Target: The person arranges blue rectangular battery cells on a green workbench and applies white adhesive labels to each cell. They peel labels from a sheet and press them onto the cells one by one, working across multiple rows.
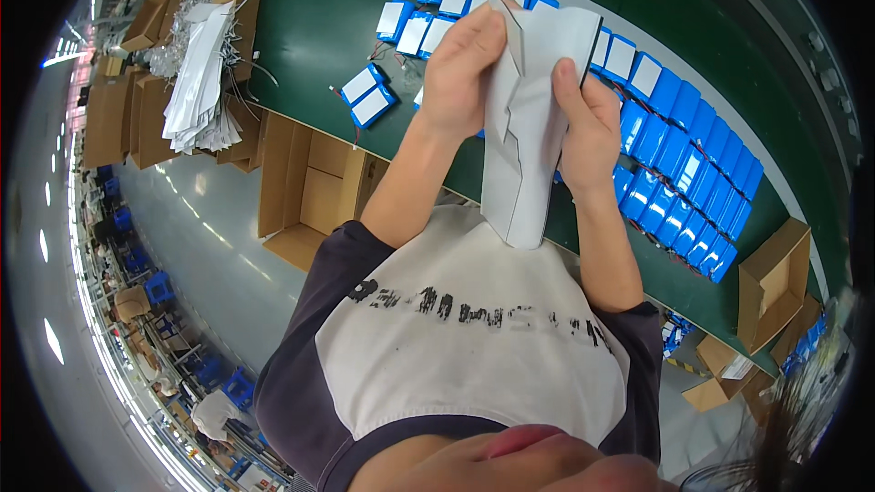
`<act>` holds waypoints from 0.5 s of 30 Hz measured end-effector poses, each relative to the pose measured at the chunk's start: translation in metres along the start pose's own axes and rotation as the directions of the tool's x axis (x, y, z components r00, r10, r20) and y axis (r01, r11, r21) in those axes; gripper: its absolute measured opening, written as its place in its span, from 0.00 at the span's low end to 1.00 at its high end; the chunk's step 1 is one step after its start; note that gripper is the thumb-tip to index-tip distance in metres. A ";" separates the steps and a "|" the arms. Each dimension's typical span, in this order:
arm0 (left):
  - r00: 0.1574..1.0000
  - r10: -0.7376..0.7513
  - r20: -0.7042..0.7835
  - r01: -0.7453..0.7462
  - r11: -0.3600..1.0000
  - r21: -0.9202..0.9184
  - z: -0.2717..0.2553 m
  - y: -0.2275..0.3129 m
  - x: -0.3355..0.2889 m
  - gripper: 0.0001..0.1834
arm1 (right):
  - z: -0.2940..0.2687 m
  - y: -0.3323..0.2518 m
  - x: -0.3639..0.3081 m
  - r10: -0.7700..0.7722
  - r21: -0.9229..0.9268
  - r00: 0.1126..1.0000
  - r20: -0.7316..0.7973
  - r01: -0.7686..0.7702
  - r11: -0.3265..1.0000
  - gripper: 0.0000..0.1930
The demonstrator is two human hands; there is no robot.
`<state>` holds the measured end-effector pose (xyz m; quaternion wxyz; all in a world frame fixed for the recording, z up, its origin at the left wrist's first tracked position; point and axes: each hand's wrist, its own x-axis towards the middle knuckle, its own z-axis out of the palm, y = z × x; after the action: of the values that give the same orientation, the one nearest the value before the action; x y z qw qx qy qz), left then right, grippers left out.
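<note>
A long white sheet of paper [542,141], like label sheeting, stretches from my chest out over the green bench. A jagged fold or torn edge runs down its left part. My left hand [465,68] grips its upper left edge, fingers curled around it. On the other side my right hand [588,128] pinches it, thumb on top and fingers behind. Blue-wrapped battery packs [670,150] lie in rows beyond and to the right, some hidden by the sheet and hands. Several far packs [415,34] bear white labels. A labelled pair [369,96] lies apart at the left.
The green bench [305,41] curves across in front of me. White paper strips [202,82] hang over cardboard boxes at the left. An open carton [310,182] stands below the bench edge. Another cardboard box [773,287] sits at the right end, with more cartons [720,378] below.
</note>
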<state>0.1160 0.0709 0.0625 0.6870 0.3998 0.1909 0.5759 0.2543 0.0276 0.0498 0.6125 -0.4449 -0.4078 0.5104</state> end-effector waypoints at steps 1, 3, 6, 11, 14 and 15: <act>0.999 -0.031 -0.042 0.032 0.999 0.017 0.000 0.001 0.002 0.14 | 0.002 0.001 0.001 0.021 0.066 1.000 0.000 -0.021 0.998 0.24; 0.968 -0.030 -0.249 0.078 0.980 0.185 0.010 0.003 0.007 0.16 | -0.013 0.014 0.007 -0.072 -0.110 0.993 -0.093 0.061 0.992 0.24; 0.994 0.106 -0.038 -0.036 0.621 0.783 0.003 0.001 -0.009 0.18 | -0.015 0.003 0.010 -0.180 -0.248 0.960 -0.215 0.124 0.961 0.23; 0.968 0.015 -0.250 0.134 0.811 0.570 0.023 -0.030 -0.037 0.24 | -0.011 0.012 0.009 -0.259 -0.353 0.943 -0.208 0.174 0.919 0.22; 0.873 -0.257 -0.414 0.360 0.913 0.193 0.033 -0.021 -0.030 0.25 | -0.009 0.017 0.012 -0.302 -0.404 0.923 -0.239 0.189 0.895 0.21; 0.855 -0.306 -0.419 0.387 0.914 0.121 0.033 -0.022 -0.029 0.25 | -0.011 0.017 0.014 -0.314 -0.425 0.913 -0.259 0.184 0.886 0.21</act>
<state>0.1464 0.0326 0.0599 0.6836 0.3026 0.4506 0.4879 0.2620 0.0418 0.0308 0.6301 -0.5784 -0.4508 0.2553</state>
